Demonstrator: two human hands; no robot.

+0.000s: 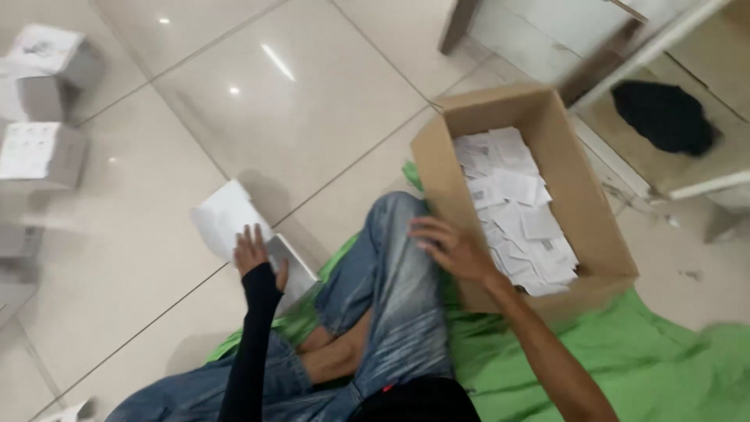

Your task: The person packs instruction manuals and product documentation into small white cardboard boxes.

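Note:
I sit cross-legged in blue jeans on a green cloth [664,359]. My left hand [254,254], in a black sleeve, grips a small white carton [234,227] held just above the tiled floor beside my left knee. My right hand [449,246] rests with fingers spread on the near left wall of an open brown cardboard box [562,148]. The box holds several loose white paper slips [519,211], piled across its bottom.
Several white cartons [43,101] are stacked at the far left on the glossy tile floor [273,101]. A white shelf unit [687,156] with a black cloth [664,117] on it stands at the upper right, behind the box.

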